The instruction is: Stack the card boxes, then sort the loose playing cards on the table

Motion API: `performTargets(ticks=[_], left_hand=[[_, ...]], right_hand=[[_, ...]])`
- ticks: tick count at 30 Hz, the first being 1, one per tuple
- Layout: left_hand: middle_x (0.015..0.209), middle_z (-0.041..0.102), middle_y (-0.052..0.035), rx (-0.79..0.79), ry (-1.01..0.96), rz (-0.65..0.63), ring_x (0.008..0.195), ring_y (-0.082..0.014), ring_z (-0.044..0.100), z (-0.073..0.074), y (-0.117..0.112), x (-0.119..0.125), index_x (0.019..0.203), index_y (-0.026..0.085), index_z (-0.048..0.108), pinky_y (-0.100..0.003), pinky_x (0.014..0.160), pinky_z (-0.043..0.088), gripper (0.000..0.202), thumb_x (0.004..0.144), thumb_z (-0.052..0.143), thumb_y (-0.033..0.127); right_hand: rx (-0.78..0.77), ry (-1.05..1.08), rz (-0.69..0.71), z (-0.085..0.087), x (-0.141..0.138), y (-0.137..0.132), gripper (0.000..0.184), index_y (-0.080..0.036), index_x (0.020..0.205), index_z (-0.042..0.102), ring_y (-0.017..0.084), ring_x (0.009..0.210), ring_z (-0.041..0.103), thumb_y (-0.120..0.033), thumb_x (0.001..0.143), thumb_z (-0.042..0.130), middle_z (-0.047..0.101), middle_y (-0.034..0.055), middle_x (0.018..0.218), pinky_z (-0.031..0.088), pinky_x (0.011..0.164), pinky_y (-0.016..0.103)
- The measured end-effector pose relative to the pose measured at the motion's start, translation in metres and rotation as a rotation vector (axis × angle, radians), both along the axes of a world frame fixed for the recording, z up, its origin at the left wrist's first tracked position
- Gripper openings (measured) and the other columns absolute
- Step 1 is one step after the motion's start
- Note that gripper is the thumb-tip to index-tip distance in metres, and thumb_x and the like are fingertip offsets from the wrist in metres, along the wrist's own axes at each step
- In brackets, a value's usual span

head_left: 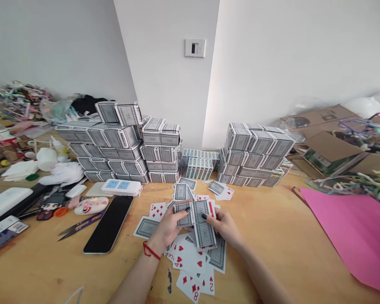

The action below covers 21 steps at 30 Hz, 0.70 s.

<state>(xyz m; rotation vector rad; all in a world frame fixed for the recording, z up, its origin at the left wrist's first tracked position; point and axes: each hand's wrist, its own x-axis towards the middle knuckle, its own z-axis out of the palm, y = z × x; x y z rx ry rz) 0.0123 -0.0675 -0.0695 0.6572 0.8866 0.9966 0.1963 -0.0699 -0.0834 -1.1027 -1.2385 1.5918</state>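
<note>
Playing cards [204,226], backs up and faces hidden, are pinched between both hands: left hand [168,227] grips a few, right hand [225,227] a stack, perhaps thicker. Loose cards [190,261] lie at six o'clock.

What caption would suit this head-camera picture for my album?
The left hand and right hand hold playing cards above loose cards on a wooden table.

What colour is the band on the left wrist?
Red string band, clearest in the head view.
</note>
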Motion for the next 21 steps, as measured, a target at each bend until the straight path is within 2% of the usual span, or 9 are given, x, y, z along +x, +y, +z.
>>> performTargets(ticks=[3, 6, 11, 17, 21], left_hand=[[0.100, 0.065, -0.0083, 0.051, -0.058, -0.004, 0.082, -0.0237, 0.063, 0.000, -0.001, -0.002, 0.108, 0.022, 0.054, -0.033, 0.064, 0.051, 0.039, 0.070, 0.062, 0.020], [0.105, 0.062, -0.0100, 0.081, -0.113, 0.019, 0.090, -0.0257, 0.060, 0.000, 0.000, -0.003, 0.099, 0.019, 0.057, -0.033, 0.067, 0.050, 0.030, 0.070, 0.062, 0.021], [0.120, 0.054, -0.0060, 0.148, -0.140, 0.114, 0.100, -0.0249, 0.055, -0.001, 0.003, 0.000, 0.095, 0.023, 0.057, -0.033, 0.071, 0.050, 0.025, 0.070, 0.060, 0.023], [0.122, 0.052, -0.0089, 0.173, -0.045, 0.141, 0.095, -0.0249, 0.057, 0.003, 0.000, 0.004, 0.096, 0.022, 0.056, -0.030, 0.064, 0.050, 0.030, 0.068, 0.062, 0.029], [0.121, 0.053, -0.0074, 0.165, 0.015, 0.151, 0.095, -0.0247, 0.057, 0.007, -0.003, 0.008, 0.091, 0.022, 0.056, -0.029, 0.062, 0.051, 0.025, 0.068, 0.062, 0.030]], right_hand=[[0.013, 0.071, 0.048, 0.003, -0.001, -0.002, 0.034, -0.016, 0.082, 0.057, 0.016, 0.064, 0.058, -0.046, 0.066, 0.065, 0.063, 0.0012, 0.070, 0.046, 0.058, 0.026], [0.037, 0.087, 0.100, 0.004, -0.003, -0.003, 0.037, -0.016, 0.090, 0.057, 0.019, 0.076, 0.060, -0.042, 0.066, 0.066, 0.065, 0.0031, 0.081, 0.048, 0.069, 0.030], [0.031, -0.018, 0.125, 0.007, -0.008, -0.008, 0.031, -0.014, 0.075, 0.055, 0.015, 0.062, 0.059, -0.044, 0.068, 0.064, 0.065, 0.0022, 0.071, 0.046, 0.055, 0.025], [-0.084, 0.211, 0.178, 0.006, -0.015, -0.013, 0.033, -0.020, 0.088, 0.043, 0.016, 0.057, 0.063, -0.045, 0.074, 0.057, 0.065, 0.0017, 0.075, 0.051, 0.053, 0.030], [-0.048, 0.235, 0.152, 0.000, -0.015, -0.013, 0.030, -0.020, 0.089, 0.040, 0.016, 0.056, 0.063, -0.043, 0.076, 0.056, 0.065, 0.0022, 0.075, 0.051, 0.051, 0.029]])
